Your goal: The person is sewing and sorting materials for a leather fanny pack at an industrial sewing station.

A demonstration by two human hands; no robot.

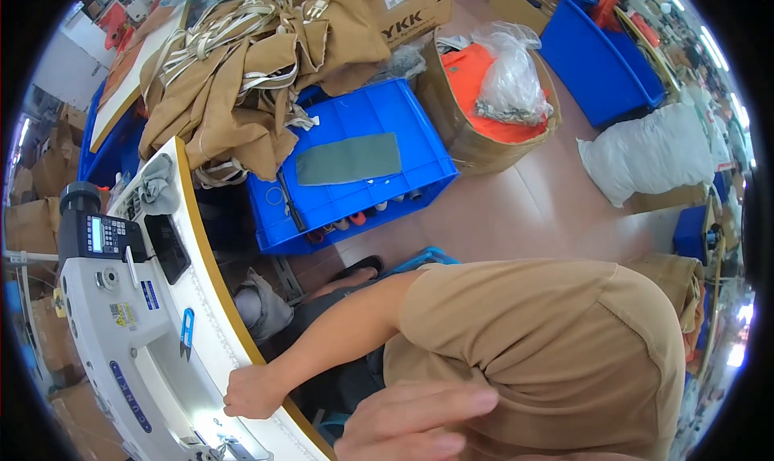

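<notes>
My right arm reaches from a khaki sleeve [516, 316] to the white sewing table. My right hand [256, 392] rests closed by the table's yellow edge, its fingers curled; anything inside them is hidden. Close to the camera at the lower edge is my left hand [415, 421], with two fingers stretched out and apart, holding nothing that shows. A white sewing machine [101, 316] stands beyond the right hand, its lamp lighting the needle area. Blue thread snips [187, 332] lie on the table [214, 344] near that hand, and a dark phone-like slab [167, 247] lies farther up.
A blue crate [363, 114] bears a grey-green fabric piece [349, 159]. Khaki garments [234, 82] are heaped beside it. A carton [492, 150] holds orange cloth and a clear bag. Farther right are a blue bin [601, 54] and a stuffed white sack [649, 154].
</notes>
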